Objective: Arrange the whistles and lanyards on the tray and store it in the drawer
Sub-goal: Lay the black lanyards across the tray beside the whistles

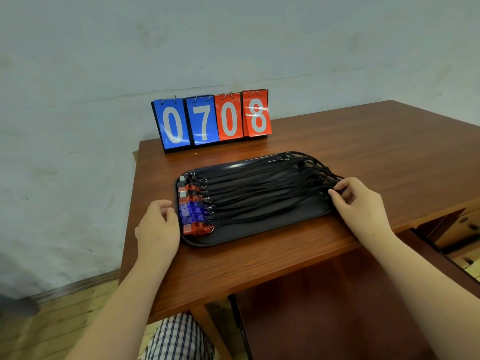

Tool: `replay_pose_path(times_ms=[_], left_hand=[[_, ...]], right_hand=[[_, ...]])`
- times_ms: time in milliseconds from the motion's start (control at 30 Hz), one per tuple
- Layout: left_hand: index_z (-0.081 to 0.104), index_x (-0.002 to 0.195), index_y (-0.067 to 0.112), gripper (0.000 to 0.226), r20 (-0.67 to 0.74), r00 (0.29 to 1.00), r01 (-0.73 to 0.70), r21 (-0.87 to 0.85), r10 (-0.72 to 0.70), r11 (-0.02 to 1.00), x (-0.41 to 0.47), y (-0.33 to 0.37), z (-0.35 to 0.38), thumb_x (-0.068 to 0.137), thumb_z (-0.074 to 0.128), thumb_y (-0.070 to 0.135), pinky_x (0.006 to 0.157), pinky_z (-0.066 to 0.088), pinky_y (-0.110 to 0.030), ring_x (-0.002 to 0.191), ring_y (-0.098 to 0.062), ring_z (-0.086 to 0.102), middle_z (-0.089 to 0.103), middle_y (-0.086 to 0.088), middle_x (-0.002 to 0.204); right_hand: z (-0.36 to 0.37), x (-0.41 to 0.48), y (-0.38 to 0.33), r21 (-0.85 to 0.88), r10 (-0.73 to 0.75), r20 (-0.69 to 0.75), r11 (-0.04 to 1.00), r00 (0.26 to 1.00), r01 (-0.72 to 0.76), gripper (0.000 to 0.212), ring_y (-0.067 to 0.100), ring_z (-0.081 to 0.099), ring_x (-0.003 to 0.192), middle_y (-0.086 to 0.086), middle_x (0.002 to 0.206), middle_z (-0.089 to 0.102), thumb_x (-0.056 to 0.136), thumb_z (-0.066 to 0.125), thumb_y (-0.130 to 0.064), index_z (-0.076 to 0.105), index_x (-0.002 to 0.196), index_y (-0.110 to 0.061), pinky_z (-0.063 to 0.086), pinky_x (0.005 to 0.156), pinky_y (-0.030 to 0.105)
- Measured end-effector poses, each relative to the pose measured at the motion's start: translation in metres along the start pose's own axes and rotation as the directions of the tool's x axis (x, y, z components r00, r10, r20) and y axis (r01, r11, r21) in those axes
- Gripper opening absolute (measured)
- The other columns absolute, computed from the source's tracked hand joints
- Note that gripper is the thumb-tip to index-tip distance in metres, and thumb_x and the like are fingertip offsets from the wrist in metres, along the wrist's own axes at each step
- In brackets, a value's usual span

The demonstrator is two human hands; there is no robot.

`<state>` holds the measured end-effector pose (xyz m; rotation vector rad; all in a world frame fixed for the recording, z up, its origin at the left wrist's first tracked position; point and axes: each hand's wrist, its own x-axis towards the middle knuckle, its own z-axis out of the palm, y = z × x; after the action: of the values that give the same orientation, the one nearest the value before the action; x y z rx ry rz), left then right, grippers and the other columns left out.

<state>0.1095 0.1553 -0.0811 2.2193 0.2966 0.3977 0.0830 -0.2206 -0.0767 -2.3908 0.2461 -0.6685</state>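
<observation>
A black tray (249, 231) lies on the brown wooden desk. Several whistles (192, 203), black, red and blue, are lined up in a column at its left end. Their black lanyards (262, 193) stretch rightward across the tray and bunch together at the right rim. My right hand (361, 203) pinches the bunched lanyard ends at that right edge. My left hand (158, 224) rests on the desk just left of the tray, fingers loosely curled beside the whistles, holding nothing.
A flip scoreboard (211, 120) reading 0708 stands at the desk's back left, near the wall. An open drawer (465, 229) shows below the desk at the right. The desk's front edge (259, 281) runs close below the tray.
</observation>
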Motion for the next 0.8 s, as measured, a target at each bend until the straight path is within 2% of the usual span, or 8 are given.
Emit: replay_pose_path(times_ms=[100,200,433,567,667,800], left_hand=[[0.058,0.123,0.022,0.024,0.032,0.999,0.037,-0.006,-0.037,0.999,0.002,0.002,-0.005,0.101,0.049,0.026,0.099,0.048,-0.047,0.106,-0.019,0.058,0.065,0.0,0.117],[0.06,0.124,0.018,0.026,0.075,0.995,0.065,-0.017,-0.064,0.998,0.006,0.003,-0.01,0.1,0.052,0.024,0.086,0.049,-0.034,0.1,-0.012,0.053,0.064,-0.003,0.119],[0.063,0.123,0.014,0.027,0.213,0.967,0.147,-0.032,-0.137,0.989,0.017,0.011,-0.023,0.099,0.056,0.023,0.083,0.047,-0.031,0.099,-0.017,0.06,0.066,-0.004,0.116],[0.065,0.125,0.011,0.029,0.282,0.943,0.192,-0.029,-0.177,0.981,0.021,0.018,-0.03,0.098,0.057,0.02,0.077,0.043,-0.028,0.084,-0.009,0.057,0.064,-0.001,0.103],[0.067,0.118,0.008,0.025,0.32,0.921,0.247,-0.036,-0.223,0.968,0.023,0.026,-0.034,0.097,0.059,0.016,0.072,0.041,-0.026,0.08,-0.009,0.056,0.064,0.001,0.091],[0.069,0.106,0.006,0.019,0.329,0.893,0.327,-0.003,-0.308,0.945,0.022,0.033,-0.037,0.091,0.06,0.013,0.07,0.042,-0.031,0.093,-0.021,0.061,0.068,-0.01,0.103]], right_hand=[[0.001,0.001,0.0,-0.009,0.006,0.021,1.0,1.0,-0.005,0.013,0.018,0.057,0.063,0.002,0.072,0.058,0.094,0.065,-0.027,0.055,0.093,-0.018,0.042,0.051,0.027],[0.0,0.001,-0.001,-0.002,0.03,0.04,1.0,0.999,-0.03,0.014,0.02,0.057,0.063,0.002,0.072,0.058,0.094,0.064,-0.027,0.053,0.091,-0.018,0.044,0.053,0.031],[-0.004,-0.002,-0.008,0.073,0.117,0.061,0.99,0.991,-0.121,0.013,0.022,0.058,0.068,0.004,0.079,0.061,0.092,0.065,-0.024,0.054,0.088,-0.02,0.044,0.054,0.03],[-0.004,-0.004,-0.013,0.067,0.156,0.063,0.985,0.986,-0.16,0.011,0.021,0.056,0.065,0.003,0.078,0.06,0.094,0.063,-0.023,0.053,0.09,-0.018,0.045,0.055,0.032],[-0.004,-0.008,-0.017,0.051,0.186,0.052,0.981,0.981,-0.189,0.009,0.019,0.054,0.064,0.002,0.078,0.059,0.095,0.06,-0.022,0.053,0.094,-0.016,0.043,0.052,0.03],[-0.004,-0.015,-0.022,0.015,0.21,0.034,0.977,0.977,-0.211,0.01,0.02,0.052,0.058,0.002,0.074,0.056,0.097,0.057,-0.022,0.051,0.098,-0.014,0.037,0.048,0.029]])
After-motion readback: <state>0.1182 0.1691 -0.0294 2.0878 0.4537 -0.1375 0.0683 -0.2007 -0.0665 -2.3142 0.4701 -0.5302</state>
